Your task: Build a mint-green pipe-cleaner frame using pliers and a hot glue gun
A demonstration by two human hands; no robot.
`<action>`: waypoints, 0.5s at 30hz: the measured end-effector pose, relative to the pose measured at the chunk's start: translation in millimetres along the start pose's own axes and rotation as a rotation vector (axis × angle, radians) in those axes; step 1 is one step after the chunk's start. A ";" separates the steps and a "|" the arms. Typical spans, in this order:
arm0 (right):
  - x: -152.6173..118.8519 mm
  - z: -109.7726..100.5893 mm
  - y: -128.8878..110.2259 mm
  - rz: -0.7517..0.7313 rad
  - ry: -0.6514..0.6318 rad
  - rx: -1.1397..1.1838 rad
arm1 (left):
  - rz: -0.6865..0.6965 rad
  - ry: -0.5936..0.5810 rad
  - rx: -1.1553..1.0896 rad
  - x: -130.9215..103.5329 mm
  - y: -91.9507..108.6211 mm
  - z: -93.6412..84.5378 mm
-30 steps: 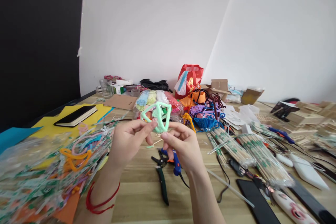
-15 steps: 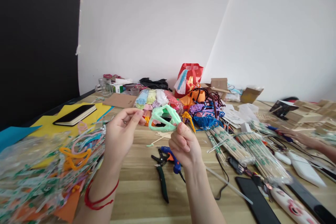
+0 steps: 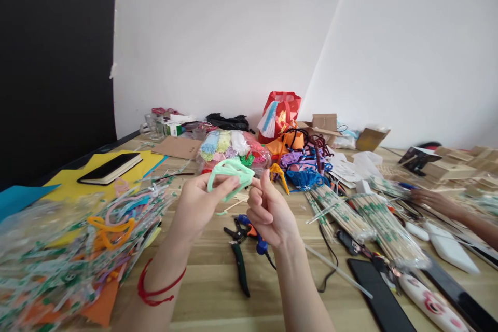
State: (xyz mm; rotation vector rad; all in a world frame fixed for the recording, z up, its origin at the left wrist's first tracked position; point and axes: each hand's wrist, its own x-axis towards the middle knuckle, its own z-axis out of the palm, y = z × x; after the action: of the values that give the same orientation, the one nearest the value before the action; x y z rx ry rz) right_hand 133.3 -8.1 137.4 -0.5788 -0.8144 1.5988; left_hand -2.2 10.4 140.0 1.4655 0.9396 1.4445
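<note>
A pale green bent pipe-cleaner shape, with open loops, is held up over the table in front of me. My left hand pinches its left and lower side between thumb and fingers; a red cord circles that wrist. At the shape's right corner is my right hand, its thumb upright, its index fingertip against the corner and the other fingers curled in. Below the hands lie dark-handled pliers and a blue glue gun. Behind the shape sits a clear bag of coloured pom-poms or fuzzy pieces.
Tangled pipe cleaners and wrappers spread on the left near a black notebook. Packs of wooden sticks, a black phone and a red bag are rightward and behind. Another person's hand reaches in at right.
My left hand has moved right and taken hold of the green shape, which has turned and shifted slightly left. The right hand stays near its corner, thumb now raised.
</note>
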 end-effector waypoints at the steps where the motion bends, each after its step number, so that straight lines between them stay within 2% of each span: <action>1: -0.1 0.2 -0.7 -0.009 0.016 -0.048 | -0.002 0.022 -0.023 1.1 -2.0 -0.3; 4: 0.1 -0.3 -0.4 -0.138 0.143 -0.281 | -0.013 0.074 -0.069 3.7 -5.9 -1.3; 8: -1.3 -2.3 3.6 -0.582 0.396 -0.584 | 0.003 0.158 -0.042 4.3 -7.4 -0.6; 9: -2.1 -2.5 4.6 -0.689 0.402 -0.658 | 0.009 0.162 -0.029 4.0 -7.5 -0.2; 11: -3.6 -2.0 6.5 -0.852 0.328 -0.812 | 0.025 0.149 0.003 3.3 -7.2 0.7; 13: -4.3 -0.5 8.5 -0.962 0.242 -0.928 | 0.042 0.132 0.053 2.3 -6.4 1.5; 15: -3.9 1.1 10.7 -1.033 0.214 -0.991 | 0.052 0.124 0.117 0.9 -5.3 2.1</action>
State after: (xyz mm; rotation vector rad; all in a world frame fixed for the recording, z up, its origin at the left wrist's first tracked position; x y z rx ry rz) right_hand 126.4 -12.9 129.6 -0.7941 -1.4175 0.1202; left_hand 0.3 12.9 135.4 1.5084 1.0849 1.5561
